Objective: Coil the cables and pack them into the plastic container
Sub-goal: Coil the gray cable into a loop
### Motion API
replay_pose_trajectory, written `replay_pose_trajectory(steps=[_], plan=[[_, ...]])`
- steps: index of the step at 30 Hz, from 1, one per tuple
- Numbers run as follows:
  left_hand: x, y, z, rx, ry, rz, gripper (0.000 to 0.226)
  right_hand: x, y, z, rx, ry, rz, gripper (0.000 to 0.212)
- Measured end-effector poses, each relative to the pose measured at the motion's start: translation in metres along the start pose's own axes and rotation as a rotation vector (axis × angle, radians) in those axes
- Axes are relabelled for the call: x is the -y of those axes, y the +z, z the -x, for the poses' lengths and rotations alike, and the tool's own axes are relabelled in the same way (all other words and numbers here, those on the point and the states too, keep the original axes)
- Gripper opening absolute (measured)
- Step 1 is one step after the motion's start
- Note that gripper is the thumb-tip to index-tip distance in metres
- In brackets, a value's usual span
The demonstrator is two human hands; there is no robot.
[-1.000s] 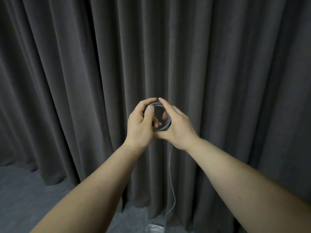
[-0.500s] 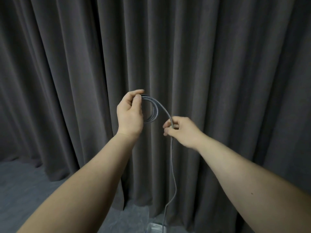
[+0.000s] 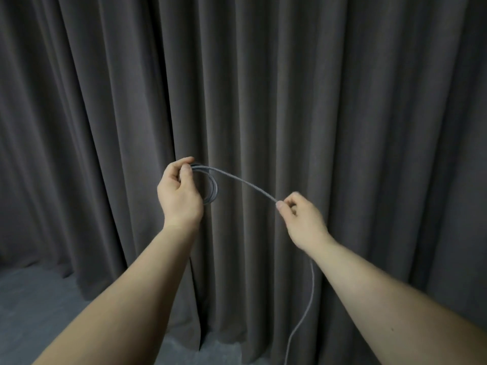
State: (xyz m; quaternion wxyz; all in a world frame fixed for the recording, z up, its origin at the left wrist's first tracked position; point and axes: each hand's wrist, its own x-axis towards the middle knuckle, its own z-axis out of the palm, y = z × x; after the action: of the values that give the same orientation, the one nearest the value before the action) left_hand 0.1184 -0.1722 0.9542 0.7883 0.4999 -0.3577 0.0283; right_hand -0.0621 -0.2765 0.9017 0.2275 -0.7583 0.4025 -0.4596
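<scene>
Cable (image 3: pixel 245 183), grey and braided, is pinched at its small coil by the left hand (image 3: pixel 179 193); the right hand (image 3: pixel 300 216) pinches the strand further along, the rest hanging down before the dark curtain (image 3: pixel 290 88) toward the floor (image 3: pixel 39 299)

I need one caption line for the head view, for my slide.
Left hand holds a small coil while right hand pinches the grey cable.
</scene>
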Motion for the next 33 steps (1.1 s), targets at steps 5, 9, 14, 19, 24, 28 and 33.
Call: replay_pose_trajectory(steps=[5, 9, 14, 19, 24, 28, 33], plan=[[0.008, 0.004, 0.002, 0.072, -0.056, -0.042, 0.023, 0.036, -0.01, 0.007, 0.133, -0.523, 0.739, 0.023], [0.01, 0.009, 0.013, 0.214, -0.026, -0.07, 0.025, 0.074, -0.008, 0.021, 0.465, -0.791, 0.809, 0.02], [0.013, 0.006, 0.028, 0.386, -0.106, 0.05, 0.031, 0.09, -0.017, 0.012, 0.489, -0.741, 0.283, 0.017], [-0.003, 0.011, 0.044, 0.48, -0.096, 0.134, 0.037, 0.075, -0.006, 0.004, 0.165, -0.384, -0.209, 0.016], [-0.007, 0.016, 0.05, 0.506, -0.072, 0.139, 0.034, 0.074, -0.01, 0.003, 0.146, -0.217, -0.338, 0.029], [-0.004, 0.012, 0.048, 0.444, -0.082, 0.144, 0.033, 0.065, -0.029, 0.001, 0.537, -0.079, -0.522, 0.015], [-0.009, 0.016, 0.053, 0.502, -0.105, 0.19, 0.03, 0.065, -0.027, 0.003, 0.153, -0.096, -0.571, 0.016]])
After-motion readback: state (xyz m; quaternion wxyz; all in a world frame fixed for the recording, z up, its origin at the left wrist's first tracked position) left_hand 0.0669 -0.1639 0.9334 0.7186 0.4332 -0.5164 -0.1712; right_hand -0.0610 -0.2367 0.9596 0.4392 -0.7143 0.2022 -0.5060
